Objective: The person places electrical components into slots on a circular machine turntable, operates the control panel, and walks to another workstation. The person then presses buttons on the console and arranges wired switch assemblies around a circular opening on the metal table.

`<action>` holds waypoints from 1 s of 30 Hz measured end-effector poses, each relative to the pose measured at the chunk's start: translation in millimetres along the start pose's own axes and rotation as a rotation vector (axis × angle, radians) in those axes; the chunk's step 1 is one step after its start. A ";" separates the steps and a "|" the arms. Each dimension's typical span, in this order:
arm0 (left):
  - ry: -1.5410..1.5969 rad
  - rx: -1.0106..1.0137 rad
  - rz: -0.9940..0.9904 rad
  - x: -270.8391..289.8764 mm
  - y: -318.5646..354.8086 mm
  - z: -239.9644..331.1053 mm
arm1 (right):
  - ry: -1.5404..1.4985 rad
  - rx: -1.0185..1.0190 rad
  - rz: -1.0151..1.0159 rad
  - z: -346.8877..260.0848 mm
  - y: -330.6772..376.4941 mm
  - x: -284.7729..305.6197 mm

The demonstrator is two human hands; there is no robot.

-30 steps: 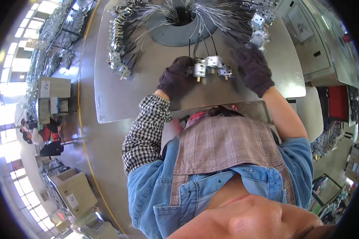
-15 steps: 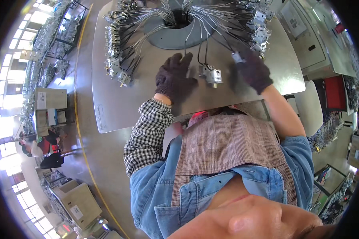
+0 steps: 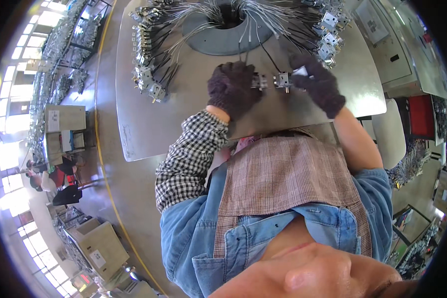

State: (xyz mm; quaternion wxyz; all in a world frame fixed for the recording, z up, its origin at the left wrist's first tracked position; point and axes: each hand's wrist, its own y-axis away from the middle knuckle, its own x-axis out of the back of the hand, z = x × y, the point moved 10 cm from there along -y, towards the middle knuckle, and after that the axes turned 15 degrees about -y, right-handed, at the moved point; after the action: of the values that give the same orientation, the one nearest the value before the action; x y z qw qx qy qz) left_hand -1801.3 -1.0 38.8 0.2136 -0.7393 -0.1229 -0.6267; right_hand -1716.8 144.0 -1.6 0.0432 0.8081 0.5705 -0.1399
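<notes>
My left hand [image 3: 232, 88], in a dark knit glove, is closed around the side of a small metal box-shaped part [image 3: 259, 81]. Leads run up from beneath that hand toward the grey ring. Just right of it, a second metal box-shaped part [image 3: 283, 79] with a brass-coloured stem stands on the metal table [image 3: 184, 116], its dark lead rising to the ring. In my right hand [image 3: 319, 87], also gloved, the fingertips pinch a small silver piece [image 3: 301, 73] close beside the second part. The palm side of both gloves is hidden.
A grey ring [image 3: 218, 45] at the table's far middle has many silvery leads through its hole. Rows of similar metal parts line the left [image 3: 143, 74] and right [image 3: 328, 47] sides. A grey cabinet [image 3: 382, 44] stands beyond the right edge.
My left hand has moved right and closed on a metal part. The part lying between the hands has shifted, and my right hand stays close to it with the silver piece.
</notes>
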 end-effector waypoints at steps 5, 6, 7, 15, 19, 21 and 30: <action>0.021 0.056 0.046 11.0 1.8 7.9 | 1.192 0.339 -0.169 -10.1 12.3 -76.2; 0.022 0.052 0.051 9.8 0.2 6.4 | 1.196 0.340 -0.164 -13.6 10.6 -73.5; -0.019 0.062 0.024 2.3 2.4 1.1 | 1.054 0.326 -0.190 -16.1 11.3 -70.3; 0.227 -0.057 -0.373 -29.6 10.1 -11.1 | 1.363 0.253 -0.253 10.1 27.6 -88.4; 0.515 -0.090 -0.091 -12.0 21.5 -23.8 | 0.913 0.131 -0.027 13.1 13.3 -68.2; 0.649 -0.108 0.004 -13.6 24.6 -29.9 | 0.930 0.193 -0.083 15.5 7.6 -75.6; 0.342 -0.128 -0.262 -35.9 -1.1 -26.4 | 1.118 -0.005 -0.236 31.6 -23.9 -107.2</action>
State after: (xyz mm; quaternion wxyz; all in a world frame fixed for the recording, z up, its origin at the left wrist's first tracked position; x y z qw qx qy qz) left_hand -1831.4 -9.3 7.2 0.1007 -0.6122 -0.1397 -0.7717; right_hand -1778.0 47.5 -0.1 -0.2793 0.6900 0.5933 0.3063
